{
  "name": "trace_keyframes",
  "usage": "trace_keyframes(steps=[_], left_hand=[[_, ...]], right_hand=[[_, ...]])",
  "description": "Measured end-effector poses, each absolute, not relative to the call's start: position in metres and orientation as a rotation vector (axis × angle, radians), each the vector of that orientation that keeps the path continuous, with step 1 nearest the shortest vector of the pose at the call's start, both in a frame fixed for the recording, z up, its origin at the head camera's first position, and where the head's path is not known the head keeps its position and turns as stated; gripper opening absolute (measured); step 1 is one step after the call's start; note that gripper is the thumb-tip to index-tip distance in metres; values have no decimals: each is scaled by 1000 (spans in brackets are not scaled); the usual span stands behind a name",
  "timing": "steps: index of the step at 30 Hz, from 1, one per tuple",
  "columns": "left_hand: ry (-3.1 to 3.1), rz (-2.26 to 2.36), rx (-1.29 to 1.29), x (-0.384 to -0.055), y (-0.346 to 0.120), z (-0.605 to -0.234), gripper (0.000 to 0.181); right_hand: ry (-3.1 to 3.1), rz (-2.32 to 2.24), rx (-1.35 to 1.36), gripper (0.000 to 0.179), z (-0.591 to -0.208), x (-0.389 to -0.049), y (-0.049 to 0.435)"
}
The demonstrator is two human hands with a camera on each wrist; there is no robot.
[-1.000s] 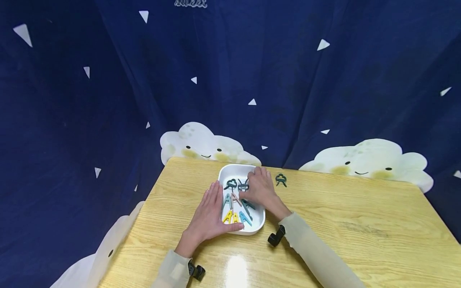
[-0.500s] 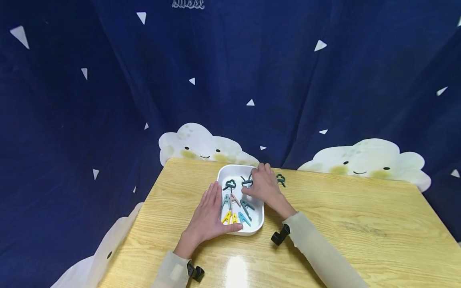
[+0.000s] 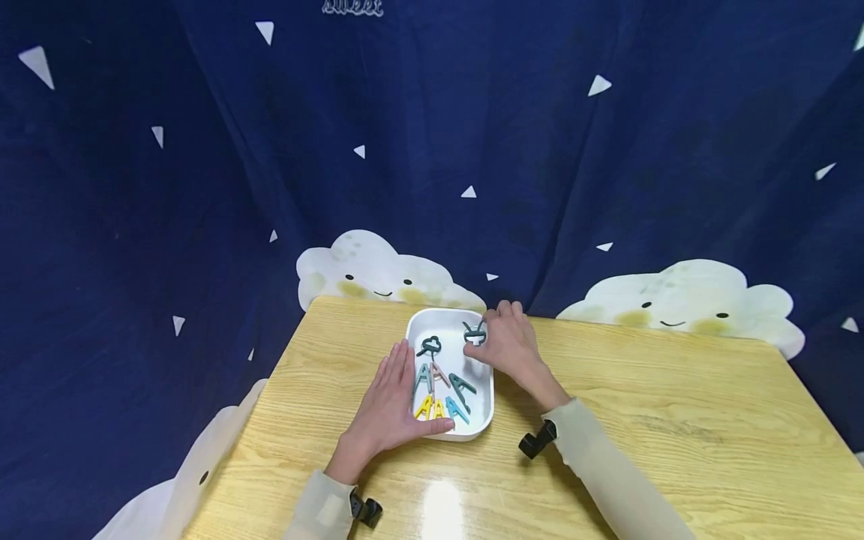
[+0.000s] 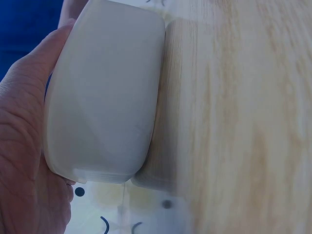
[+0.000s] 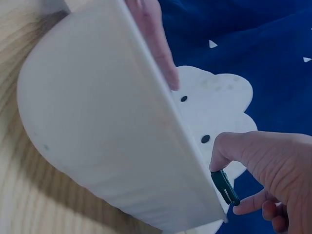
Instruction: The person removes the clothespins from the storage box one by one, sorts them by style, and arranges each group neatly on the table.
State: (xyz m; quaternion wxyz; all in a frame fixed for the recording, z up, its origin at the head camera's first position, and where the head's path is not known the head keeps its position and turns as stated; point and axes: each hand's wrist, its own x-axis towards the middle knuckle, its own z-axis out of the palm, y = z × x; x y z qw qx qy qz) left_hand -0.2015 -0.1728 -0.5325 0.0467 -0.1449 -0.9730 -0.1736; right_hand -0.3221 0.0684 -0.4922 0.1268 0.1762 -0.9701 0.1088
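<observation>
My right hand [image 3: 514,345] pinches a dark green cloud-shaped clip [image 3: 475,336] between thumb and fingertip, at the far right corner of a white plastic box [image 3: 489,420]. In the right wrist view this clip [image 5: 224,187] is close to the box rim. With fingers straight, my left hand [image 3: 388,409] lies along the box's left side, its thumb over the near rim. Inside are another dark green cloud clip [image 3: 430,345], a green clothespin [image 3: 462,391], a grey-green one [image 3: 423,376], a pink one [image 3: 439,373], yellow ones [image 3: 424,407] and a blue one [image 3: 457,409].
The box stands on a light wooden table [image 3: 641,420], near its far edge. Behind hangs a dark blue curtain [image 3: 418,112] with white triangles and clouds [image 3: 378,266]. The box's high walls fill much of both wrist views.
My right hand has moved right with the cloud clip, from mid-box to its far right corner. It now hides the spot where another cloud clip lay on the table. My left hand stays put.
</observation>
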Motion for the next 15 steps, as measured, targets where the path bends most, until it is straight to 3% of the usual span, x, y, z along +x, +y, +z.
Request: trace_keyframes(steps=[15], left_hand=[[-2951, -529, -447, -202, -173, -532, 148]], right_hand=[[-2822, 409, 390, 69, -482, -324, 106]])
